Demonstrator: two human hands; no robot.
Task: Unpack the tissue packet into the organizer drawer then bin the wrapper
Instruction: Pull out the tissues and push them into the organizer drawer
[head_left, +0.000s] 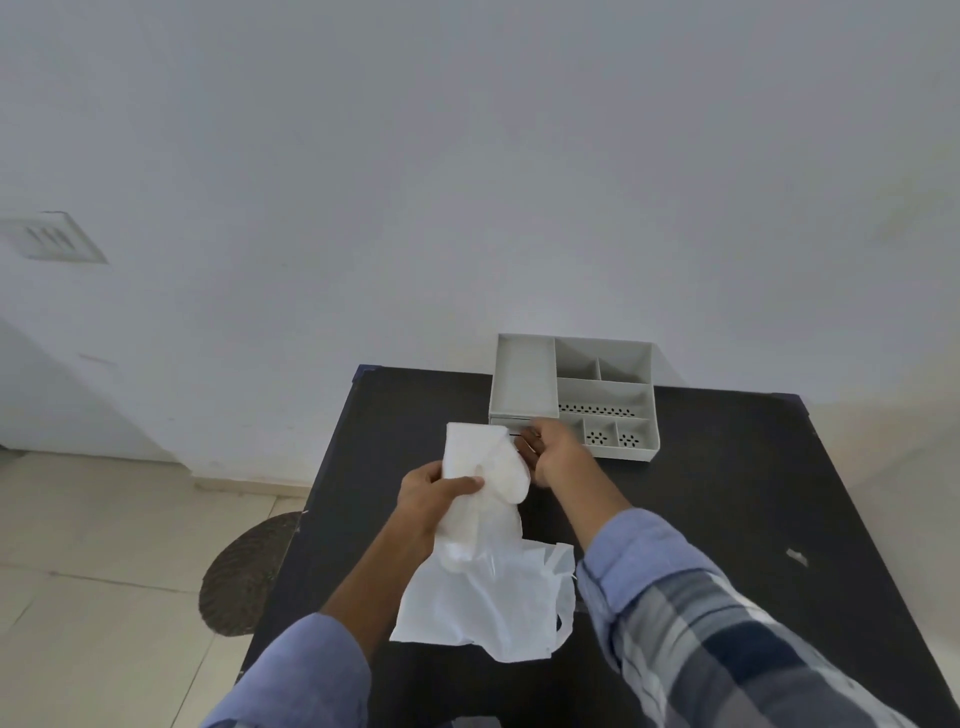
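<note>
Above the dark worktop (727, 493), a white stack of tissues (485, 467) sticks up out of a limp, translucent white wrapper (483, 608) that hangs down onto the surface. Behind it, at the far edge against the wall, stands a grey organizer (574, 395) with open top compartments and a low drawer front. On the floor to the left lies a round woven basket (244, 577). Left hand (434, 499) grips the tissues, thumb across them. Right hand (553, 449), fingers curled, touches the drawer front; its grasp is unclear.
</note>
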